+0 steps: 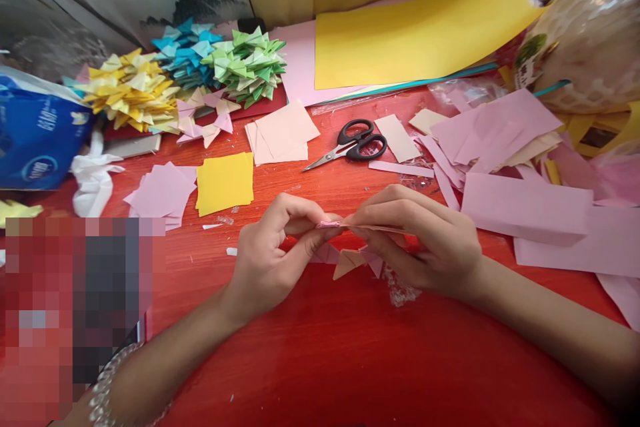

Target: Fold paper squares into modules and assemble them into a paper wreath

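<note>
Low over the red table, my left hand (273, 253) pinches the end of a small folded pink paper piece (330, 223) between thumb and fingers. My right hand (425, 233) meets it there, its fingers closed on a thin, peach-coloured folded paper piece (383, 229) seen edge-on. The two pieces touch or join between my fingertips; exactly how is hidden. Just below hangs or lies a chain of pink and peach folded paper pieces (350, 260), partly covered by my hands. I cannot tell whether it is attached to what I hold.
Black-handled scissors (357, 141) lie beyond my hands. Yellow squares (225, 183), pink squares (163, 193) and peach squares (283, 133) are stacked leftward. Folded paper clusters (245, 67) and a pink-peach ring (207, 117) stand behind. Pink sheets and scraps (525, 207) spread rightward.
</note>
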`<state>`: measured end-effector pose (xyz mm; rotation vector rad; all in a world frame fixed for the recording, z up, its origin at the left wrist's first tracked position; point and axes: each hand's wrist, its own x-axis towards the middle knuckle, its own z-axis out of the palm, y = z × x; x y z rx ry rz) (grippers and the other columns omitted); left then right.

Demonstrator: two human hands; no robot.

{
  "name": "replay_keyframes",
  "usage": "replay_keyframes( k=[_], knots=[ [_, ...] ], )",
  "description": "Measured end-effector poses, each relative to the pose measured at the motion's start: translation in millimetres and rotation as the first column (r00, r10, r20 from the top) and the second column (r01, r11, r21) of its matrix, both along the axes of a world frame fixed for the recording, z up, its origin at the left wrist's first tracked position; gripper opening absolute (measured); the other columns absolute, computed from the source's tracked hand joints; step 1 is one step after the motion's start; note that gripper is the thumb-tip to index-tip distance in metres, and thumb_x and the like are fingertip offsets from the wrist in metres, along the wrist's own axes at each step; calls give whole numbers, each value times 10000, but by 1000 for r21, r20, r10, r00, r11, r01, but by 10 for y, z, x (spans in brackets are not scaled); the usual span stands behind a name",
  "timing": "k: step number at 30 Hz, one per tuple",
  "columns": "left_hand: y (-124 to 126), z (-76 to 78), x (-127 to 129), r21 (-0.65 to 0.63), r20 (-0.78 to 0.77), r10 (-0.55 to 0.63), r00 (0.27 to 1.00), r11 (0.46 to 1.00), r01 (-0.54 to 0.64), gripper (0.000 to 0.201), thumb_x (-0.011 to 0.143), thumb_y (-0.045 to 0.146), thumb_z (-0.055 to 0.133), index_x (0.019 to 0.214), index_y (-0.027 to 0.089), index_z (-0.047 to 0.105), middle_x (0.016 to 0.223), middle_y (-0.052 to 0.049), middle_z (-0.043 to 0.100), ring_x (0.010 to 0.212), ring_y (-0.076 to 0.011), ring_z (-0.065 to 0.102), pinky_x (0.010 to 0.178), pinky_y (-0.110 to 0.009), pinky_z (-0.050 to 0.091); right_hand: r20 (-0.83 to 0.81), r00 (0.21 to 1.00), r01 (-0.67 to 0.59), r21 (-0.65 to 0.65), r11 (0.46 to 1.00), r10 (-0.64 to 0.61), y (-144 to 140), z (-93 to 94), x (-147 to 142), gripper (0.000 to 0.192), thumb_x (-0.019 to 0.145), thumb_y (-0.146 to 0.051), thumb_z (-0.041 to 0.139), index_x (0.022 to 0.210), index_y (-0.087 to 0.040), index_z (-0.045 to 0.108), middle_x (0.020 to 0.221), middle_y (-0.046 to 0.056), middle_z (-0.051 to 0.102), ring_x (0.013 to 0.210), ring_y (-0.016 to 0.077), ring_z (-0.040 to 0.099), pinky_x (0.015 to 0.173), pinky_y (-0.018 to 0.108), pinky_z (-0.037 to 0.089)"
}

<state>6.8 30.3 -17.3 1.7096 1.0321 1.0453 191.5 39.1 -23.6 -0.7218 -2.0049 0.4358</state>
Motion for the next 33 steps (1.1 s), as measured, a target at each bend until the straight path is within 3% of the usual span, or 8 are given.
replay_keyframes(
  k=[9,23,33],
  knots=[
    [-10,-8,-10,7,-23,-10,1000,1000,10,139,818,122,595,875,217,512,816,34,688,725,-96,686,604,-154,555,-12,1000,-24,8,1000,24,4,8,-2,152,828,-34,503,886,-164,556,760,50,612,658,128,560,578,251,493],
    [-25,-31,-12,69,-28,-6,1000,998,8,193,809,61,585,900,222,529,874,39,685,843,-75,678,735,-115,552,-14,996,-89,23,996,90,-5,25,17,215,835,-24,479,968,-185,531,806,59,572,709,128,568,613,251,536],
    [-28,-14,-28,83,-57,10,998,996,-5,141,828,105,574,898,213,518,873,7,701,838,-123,688,704,-192,585,-24,996,-86,45,995,87,3,29,16,202,818,-26,526,958,-170,551,813,63,567,720,125,568,607,245,534]
  ],
)
